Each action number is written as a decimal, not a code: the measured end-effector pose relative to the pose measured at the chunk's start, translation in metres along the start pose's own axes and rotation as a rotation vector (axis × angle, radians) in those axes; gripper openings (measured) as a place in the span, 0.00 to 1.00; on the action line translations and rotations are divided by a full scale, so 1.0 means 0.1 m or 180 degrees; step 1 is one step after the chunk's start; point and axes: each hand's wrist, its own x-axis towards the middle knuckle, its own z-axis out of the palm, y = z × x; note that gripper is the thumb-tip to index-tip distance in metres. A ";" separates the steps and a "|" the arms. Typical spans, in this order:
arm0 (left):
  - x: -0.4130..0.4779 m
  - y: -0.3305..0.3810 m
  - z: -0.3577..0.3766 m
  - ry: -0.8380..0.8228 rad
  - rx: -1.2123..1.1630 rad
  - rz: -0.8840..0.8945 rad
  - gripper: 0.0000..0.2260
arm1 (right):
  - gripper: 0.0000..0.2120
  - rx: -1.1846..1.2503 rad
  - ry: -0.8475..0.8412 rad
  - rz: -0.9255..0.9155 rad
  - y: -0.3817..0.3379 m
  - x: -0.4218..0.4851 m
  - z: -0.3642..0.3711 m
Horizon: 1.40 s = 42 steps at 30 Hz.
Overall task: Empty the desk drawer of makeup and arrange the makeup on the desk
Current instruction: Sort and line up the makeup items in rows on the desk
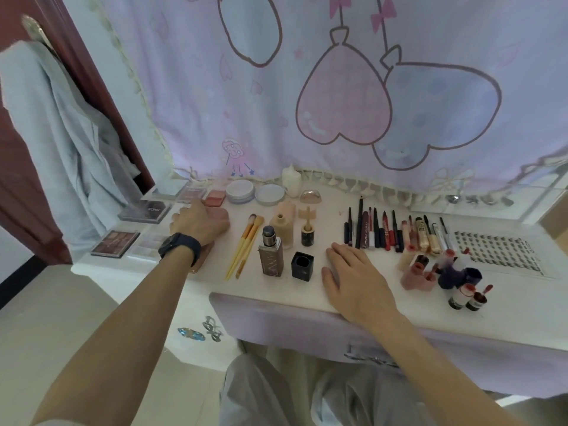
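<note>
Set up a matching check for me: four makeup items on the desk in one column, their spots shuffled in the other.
Items
1. yellow-handled brushes
2. black square cap
3. false-lash tray
4. white bottle

Places
A. far right end of the desk
B. at the back, against the curtain
C. between the left hand and the brown pump bottle
D. just left of the right hand

Pairs: 1-C, 2-D, 3-A, 4-B
</note>
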 end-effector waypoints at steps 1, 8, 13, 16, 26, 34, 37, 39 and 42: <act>0.00 -0.02 0.00 0.0035 -0.0138 0.0007 0.35 | 0.26 0.0025 0.0001 0.0008 0.00 0.00 0.00; -0.11 0.13 -0.29 0.0703 -0.1555 0.0511 0.33 | 0.26 0.0088 0.0065 0.0008 0.04 0.02 0.02; -0.57 0.48 -0.60 0.0675 -0.2353 0.1272 0.30 | 0.24 0.0414 0.0097 0.0077 0.04 0.01 -0.02; -0.99 0.69 -0.65 0.0359 -0.2339 0.1703 0.34 | 0.16 0.1316 0.0315 0.0375 0.00 -0.03 -0.15; -1.89 0.88 -0.08 -0.0770 -0.1004 0.2911 0.45 | 0.16 0.5093 -0.0205 0.1336 -0.09 -0.46 -0.59; -2.14 0.75 0.29 -0.0753 -0.1516 0.2489 0.39 | 0.15 0.5708 -0.0292 0.1783 0.04 -0.66 -0.51; -2.22 0.72 0.36 -0.0758 -0.1649 0.2436 0.37 | 0.14 0.5931 -0.0524 0.1918 0.06 -0.75 -0.46; -2.26 0.71 0.39 -0.0783 -0.1716 0.2436 0.37 | 0.14 0.5990 -0.0644 0.1950 0.07 -0.81 -0.43; -2.31 0.68 0.43 -0.0854 -0.1795 0.2436 0.36 | 0.20 0.5643 -0.0673 0.1853 0.08 -0.87 -0.39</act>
